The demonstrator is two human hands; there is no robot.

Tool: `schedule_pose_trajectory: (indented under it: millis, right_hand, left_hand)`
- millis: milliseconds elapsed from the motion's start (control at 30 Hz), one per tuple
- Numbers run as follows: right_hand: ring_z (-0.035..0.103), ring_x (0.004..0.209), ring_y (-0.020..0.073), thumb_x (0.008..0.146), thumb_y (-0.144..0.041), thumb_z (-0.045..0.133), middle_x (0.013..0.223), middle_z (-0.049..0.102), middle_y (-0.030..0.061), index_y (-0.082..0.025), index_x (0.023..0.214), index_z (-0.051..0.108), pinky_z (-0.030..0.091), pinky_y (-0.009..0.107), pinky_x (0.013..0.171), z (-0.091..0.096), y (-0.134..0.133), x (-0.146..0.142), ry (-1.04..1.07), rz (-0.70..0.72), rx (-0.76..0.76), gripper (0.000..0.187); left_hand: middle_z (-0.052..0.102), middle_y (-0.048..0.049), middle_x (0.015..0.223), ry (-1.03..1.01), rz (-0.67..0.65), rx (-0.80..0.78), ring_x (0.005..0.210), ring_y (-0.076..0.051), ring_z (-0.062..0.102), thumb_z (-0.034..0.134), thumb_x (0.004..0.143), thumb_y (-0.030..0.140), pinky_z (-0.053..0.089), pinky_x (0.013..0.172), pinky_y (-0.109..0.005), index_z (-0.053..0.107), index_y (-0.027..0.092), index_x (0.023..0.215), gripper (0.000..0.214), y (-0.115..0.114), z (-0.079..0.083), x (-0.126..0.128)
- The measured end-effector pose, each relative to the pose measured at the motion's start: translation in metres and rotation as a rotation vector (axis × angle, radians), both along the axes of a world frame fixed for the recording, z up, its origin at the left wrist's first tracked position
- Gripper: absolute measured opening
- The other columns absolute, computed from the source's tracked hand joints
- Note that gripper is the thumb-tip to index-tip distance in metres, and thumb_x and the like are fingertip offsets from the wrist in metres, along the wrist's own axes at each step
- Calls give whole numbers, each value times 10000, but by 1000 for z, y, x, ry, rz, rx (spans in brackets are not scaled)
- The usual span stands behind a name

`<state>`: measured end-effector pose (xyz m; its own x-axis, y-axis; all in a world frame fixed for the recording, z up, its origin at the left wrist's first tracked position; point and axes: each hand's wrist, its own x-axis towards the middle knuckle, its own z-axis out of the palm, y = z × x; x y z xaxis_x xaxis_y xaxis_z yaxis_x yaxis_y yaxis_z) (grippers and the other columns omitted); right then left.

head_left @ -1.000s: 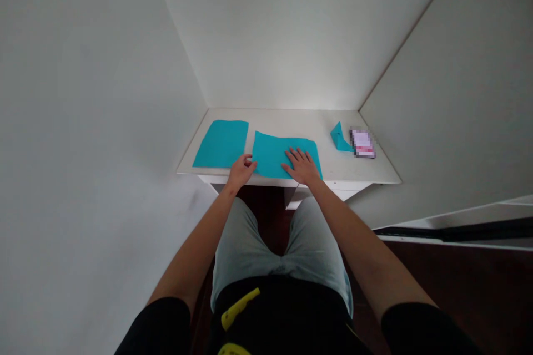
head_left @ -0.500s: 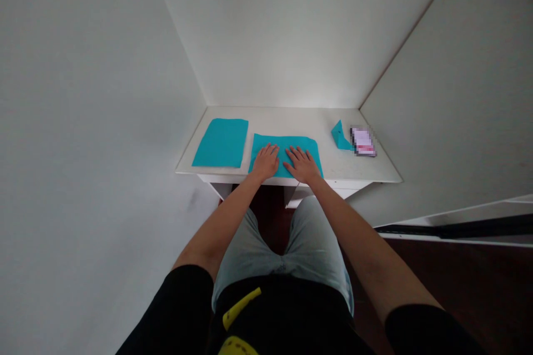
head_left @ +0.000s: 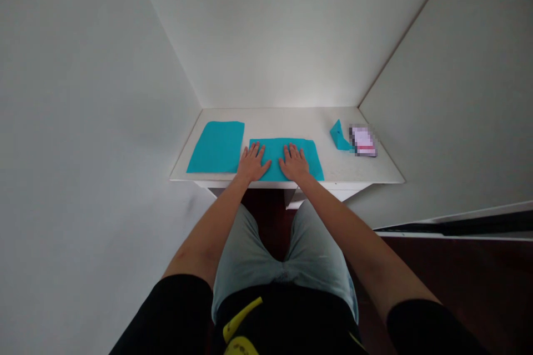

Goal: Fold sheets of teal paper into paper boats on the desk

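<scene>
A turquoise paper sheet (head_left: 310, 154) lies on the white table (head_left: 287, 119) near its front edge. My left hand (head_left: 252, 162) rests flat on the sheet's left part, fingers spread. My right hand (head_left: 294, 161) lies flat beside it on the same sheet, fingers stretched out. A second turquoise sheet (head_left: 216, 146) lies flat to the left, untouched. At the right a small folded turquoise paper piece (head_left: 340, 136) sits on the table.
A small blurred rectangular object (head_left: 363, 141) lies next to the folded piece at the table's right. White walls enclose the table on the left, back and right. Dark floor shows under the table and to the right.
My left hand went from the sheet's left edge onto the sheet and now lies flat. The right hand slid slightly left. The sheet now lies square to the table edge.
</scene>
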<state>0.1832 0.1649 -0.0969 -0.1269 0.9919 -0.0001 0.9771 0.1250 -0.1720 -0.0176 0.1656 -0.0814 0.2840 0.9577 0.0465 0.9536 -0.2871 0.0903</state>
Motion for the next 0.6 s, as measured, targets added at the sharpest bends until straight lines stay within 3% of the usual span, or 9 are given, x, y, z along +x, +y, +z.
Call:
schedule_pose_trajectory:
  millis: [67, 167, 333, 467, 533, 600]
  right_hand:
    - [198, 1715, 313, 1128, -479, 272, 1836, 216, 180, -66, 1748, 289, 112, 523, 1394, 2, 8, 0, 8, 32, -2, 745]
    - [205, 1714, 314, 1117, -568, 282, 1843, 207, 152, -107, 1756, 292, 114, 522, 1396, 4, 20, 22, 25, 41, -4, 789]
    - [196, 1714, 328, 1105, -618, 224, 1836, 208, 188, -33, 1754, 233, 86, 553, 1398, 1, 33, 70, -13, -34, -13, 873]
    - [194, 1715, 318, 1094, -657, 181, 1829, 220, 206, -4, 1746, 227, 64, 549, 1400, -3, 34, 76, -41, -50, 14, 924]
    - [193, 1715, 317, 1089, -666, 167, 1830, 218, 203, -2, 1744, 234, 61, 549, 1401, -6, 34, 74, -39, -52, 26, 935]
    - [200, 1714, 317, 1089, -662, 153, 1828, 229, 200, -9, 1744, 243, 64, 556, 1400, -9, 35, 73, -31, -49, 38, 930]
  left_hand:
    - [219, -112, 1842, 28, 5, 0, 1722, -292, 188, 296, 1111, 610, 125, 1416, -481, 324, 145, 1754, 794, -1, 0, 3]
    - [199, -129, 1846, 44, 12, -6, 1728, -288, 160, 288, 1103, 638, 118, 1417, -476, 294, 122, 1759, 835, 0, -1, 3]
    - [156, -226, 1837, 71, 67, -57, 1731, -336, 117, 338, 1066, 692, 89, 1419, -455, 253, -26, 1732, 983, 5, 2, 6]
    - [215, -300, 1801, 87, 155, -69, 1721, -399, 125, 400, 1049, 665, 61, 1420, -489, 259, -126, 1688, 1027, 15, 6, 30]
    - [190, -247, 1825, 67, 51, -6, 1730, -375, 79, 388, 1070, 577, 49, 1420, -509, 256, -74, 1712, 924, 19, 5, 47]
    - [177, -161, 1848, 46, -136, 15, 1737, -317, 73, 348, 1089, 501, 79, 1420, -494, 276, 19, 1739, 812, 22, 0, 63]
